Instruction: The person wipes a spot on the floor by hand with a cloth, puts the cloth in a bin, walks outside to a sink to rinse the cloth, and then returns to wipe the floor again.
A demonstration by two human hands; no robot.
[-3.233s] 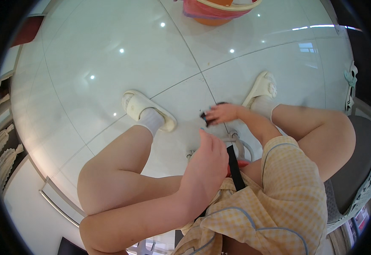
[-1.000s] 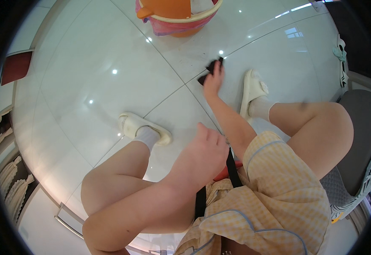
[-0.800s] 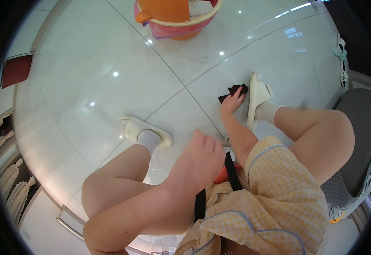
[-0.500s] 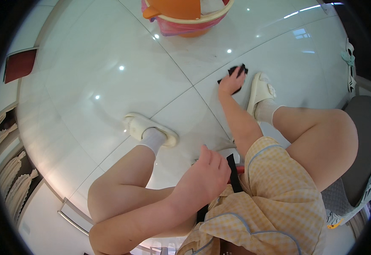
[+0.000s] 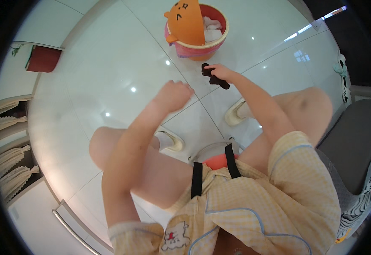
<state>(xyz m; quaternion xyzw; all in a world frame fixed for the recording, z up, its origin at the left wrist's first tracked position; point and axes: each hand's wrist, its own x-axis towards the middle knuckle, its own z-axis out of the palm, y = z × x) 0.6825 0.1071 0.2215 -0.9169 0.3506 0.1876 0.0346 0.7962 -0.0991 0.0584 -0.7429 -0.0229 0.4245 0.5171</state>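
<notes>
My right hand [image 5: 222, 73] pinches a small, limp piece of black cloth [image 5: 217, 80] above the tiled floor, just in front of a round bin. The cloth hangs crumpled, with its lower end drooping to the right. My left hand [image 5: 173, 96] is lifted over the floor to the left, its fingers curled in; its palm is hidden, so I cannot tell what it holds, if anything. The bin [image 5: 196, 52] has a cream rim, a pink liner and an orange animal-shaped half lid [image 5: 186, 25]. White crumpled tissues [image 5: 212, 33] lie inside its uncovered half.
My feet in cream slippers [image 5: 235, 113] stand on glossy tiles between my knees. To the right is a dark grey seat [image 5: 350, 142]. Open shelves with frilled cream cloths [image 5: 11, 159] and a cabinet handle [image 5: 73, 229] line the left. A dark red box-like thing [image 5: 44, 58] sits farther off.
My right hand has raised the black cloth from near the right slipper toward the bin. My left hand has moved forward from my lap. The view has shifted, showing more of the bin.
</notes>
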